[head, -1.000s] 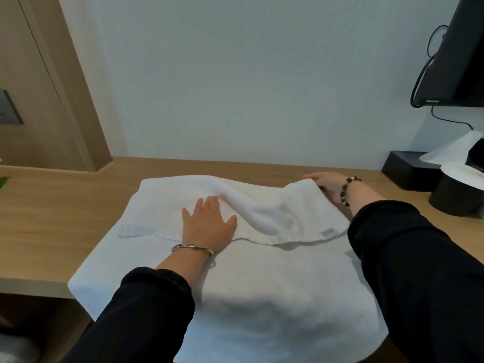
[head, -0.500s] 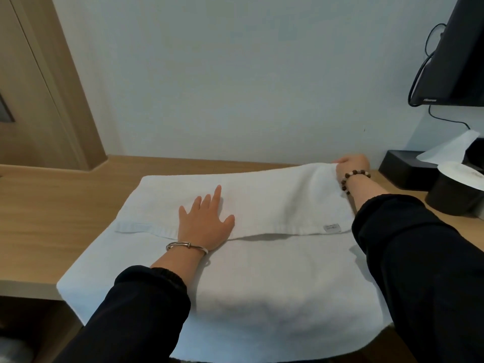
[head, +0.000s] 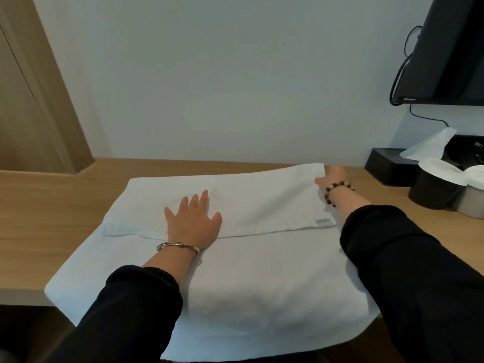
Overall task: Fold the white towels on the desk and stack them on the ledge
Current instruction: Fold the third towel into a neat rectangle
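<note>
A white towel (head: 262,273) lies spread on the wooden desk (head: 39,226), its near edge hanging over the front. A folded-over flap (head: 262,205) covers its far half, with a small label at the flap's right end. My left hand (head: 192,221) presses flat on the flap's near edge, fingers straight. My right hand (head: 331,178) pinches the flap's far right corner, held taut near the wall. Most of its fingers are hidden behind the cloth.
A black tissue box (head: 387,163) with a tissue sticking up and two dark holders with paper rolls (head: 434,189) stand at the right. A black screen (head: 453,48) with cables hangs above them. A wooden panel (head: 34,100) rises at the left.
My right hand has pulled the flap's right corner away from me and to the right, flattening the wrinkled fold. My left hand has stayed pressed on the flap.
</note>
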